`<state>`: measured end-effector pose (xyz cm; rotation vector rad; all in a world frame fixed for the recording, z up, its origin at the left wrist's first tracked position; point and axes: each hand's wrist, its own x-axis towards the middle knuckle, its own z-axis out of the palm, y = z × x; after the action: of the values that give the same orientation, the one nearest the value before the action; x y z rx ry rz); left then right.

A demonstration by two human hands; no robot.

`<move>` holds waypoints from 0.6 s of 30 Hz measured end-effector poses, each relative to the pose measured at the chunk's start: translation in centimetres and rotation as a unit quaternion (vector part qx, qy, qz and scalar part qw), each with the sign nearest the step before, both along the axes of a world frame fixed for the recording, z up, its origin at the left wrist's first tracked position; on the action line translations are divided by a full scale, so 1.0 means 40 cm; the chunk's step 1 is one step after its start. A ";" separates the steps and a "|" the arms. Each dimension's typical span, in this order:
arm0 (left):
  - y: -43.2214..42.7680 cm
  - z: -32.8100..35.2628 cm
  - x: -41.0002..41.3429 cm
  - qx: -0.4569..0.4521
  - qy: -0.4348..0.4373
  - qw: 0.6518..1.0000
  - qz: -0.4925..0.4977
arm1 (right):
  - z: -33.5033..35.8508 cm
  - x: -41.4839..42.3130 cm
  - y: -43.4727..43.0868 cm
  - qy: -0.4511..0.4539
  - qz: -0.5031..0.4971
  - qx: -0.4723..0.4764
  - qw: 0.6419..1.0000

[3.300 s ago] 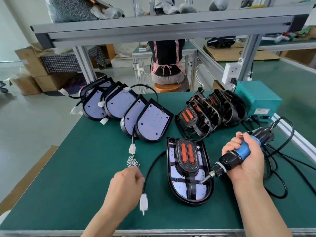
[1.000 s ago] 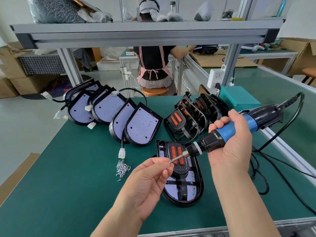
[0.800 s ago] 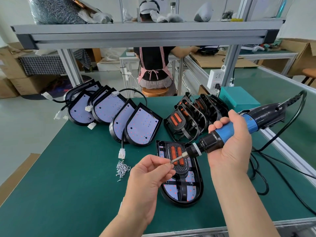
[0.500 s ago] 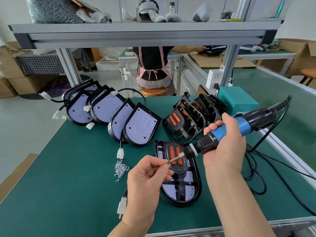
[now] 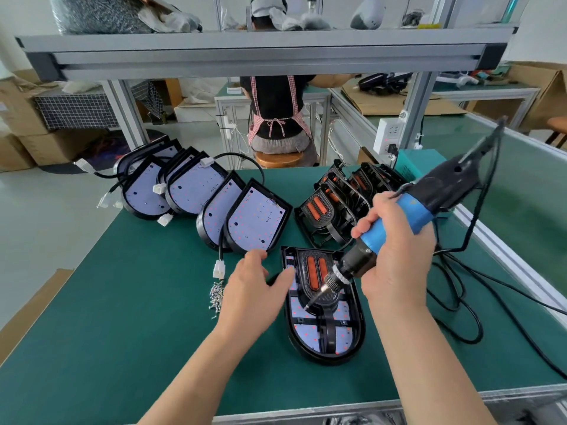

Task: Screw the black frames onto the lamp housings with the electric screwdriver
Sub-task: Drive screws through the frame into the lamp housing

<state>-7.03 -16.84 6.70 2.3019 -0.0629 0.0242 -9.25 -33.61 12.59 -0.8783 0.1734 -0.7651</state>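
Observation:
A lamp housing (image 5: 325,335) lies flat on the green table (image 5: 122,326) with a black frame (image 5: 316,271) with two orange strips set in it. My right hand (image 5: 399,262) grips the blue and black electric screwdriver (image 5: 408,216), tilted, its bit tip down on the frame near the housing's middle. My left hand (image 5: 254,289) rests with relaxed fingers on the housing's left edge, thumb on the rim. A small pile of screws (image 5: 216,297) lies left of that hand.
Several bare lamp housings (image 5: 214,204) with white connectors lean in a row at the back left. Several black frames (image 5: 340,197) are stacked at the back right. The screwdriver's black cable (image 5: 460,308) loops on the right. A teal box (image 5: 414,164) and a seated person are behind.
My left hand has left the bit tip and dropped onto the housing's left edge. The screwdriver has swung down, its tip now on the frame.

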 end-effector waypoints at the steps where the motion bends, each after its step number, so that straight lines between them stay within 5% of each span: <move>1: -0.015 0.000 0.009 0.041 0.014 0.999 -0.020 | -0.003 0.002 0.011 0.003 0.003 -0.020 1.000; 6: -0.056 -0.006 0.033 0.043 0.092 0.994 -0.048 | -0.008 0.007 0.043 0.009 0.008 -0.091 0.996; 18: -0.070 -0.023 0.035 -0.019 0.101 0.994 -0.034 | -0.022 0.022 0.057 0.009 0.041 -0.117 0.992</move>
<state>-5.63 -19.62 5.79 2.2498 -0.0349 -0.2408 -8.35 -31.33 11.73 -1.1082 0.0636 -0.7107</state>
